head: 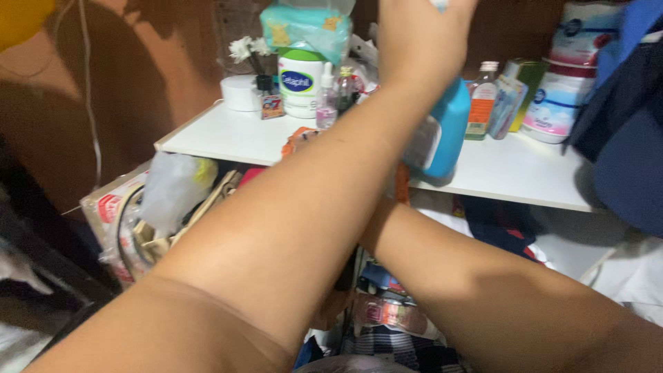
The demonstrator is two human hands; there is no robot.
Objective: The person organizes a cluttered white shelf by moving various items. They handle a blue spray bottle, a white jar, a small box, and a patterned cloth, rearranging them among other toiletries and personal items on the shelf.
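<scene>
A blue plastic bottle (445, 131) stood upright on the white shelf (511, 169), partly hidden behind the crossed forearms. It was judged rigid, smooth, perhaps heavy with liquid, best taken around its body. The left hand (421, 34) was raised above it; its fingers were cropped, so its opening could not be told. The right hand was hidden.

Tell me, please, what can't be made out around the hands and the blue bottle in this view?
- Left hand: fingertips cut off by top edge; grip unclear.
- Right hand: hidden behind the left forearm.
- Blue bottle: top and left side covered by the left arm.
- Items under the shelf: blocked by both arms.
</scene>
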